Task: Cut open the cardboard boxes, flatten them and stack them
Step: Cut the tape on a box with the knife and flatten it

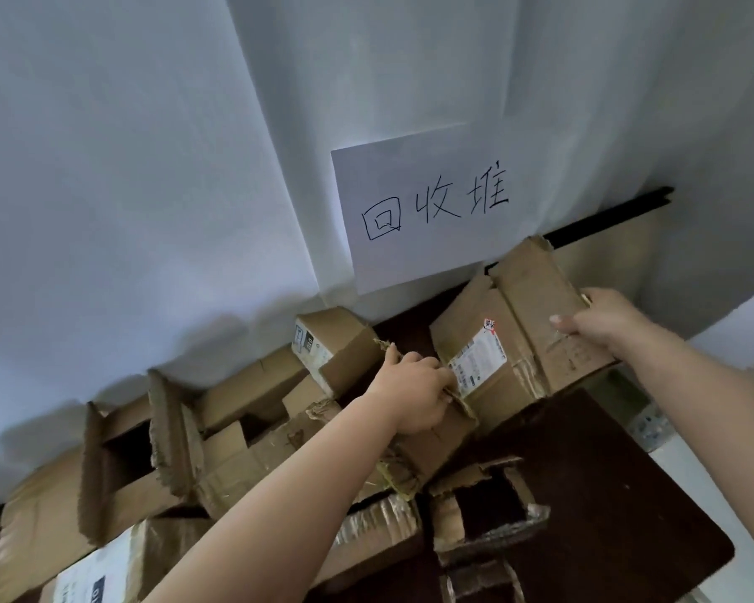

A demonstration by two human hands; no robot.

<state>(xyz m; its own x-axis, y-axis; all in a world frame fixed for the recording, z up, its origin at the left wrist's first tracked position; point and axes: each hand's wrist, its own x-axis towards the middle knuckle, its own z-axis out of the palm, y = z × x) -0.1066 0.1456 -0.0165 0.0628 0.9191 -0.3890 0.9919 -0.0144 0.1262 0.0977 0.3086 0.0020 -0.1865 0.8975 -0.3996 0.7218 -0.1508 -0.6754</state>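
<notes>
Two hands are in shot, the left hand (414, 391) and the right hand (606, 326), and both are gripping one flattened cardboard box (510, 341), just below the sign. One paper sign (418, 211) hangs on the white curtain, three handwritten characters on it. Left of and below the sign lies a jumble of cardboard boxes (218, 433), at least six of them, though the overlap makes an exact count impossible. One dark table (606, 493) sits under the lot.
</notes>
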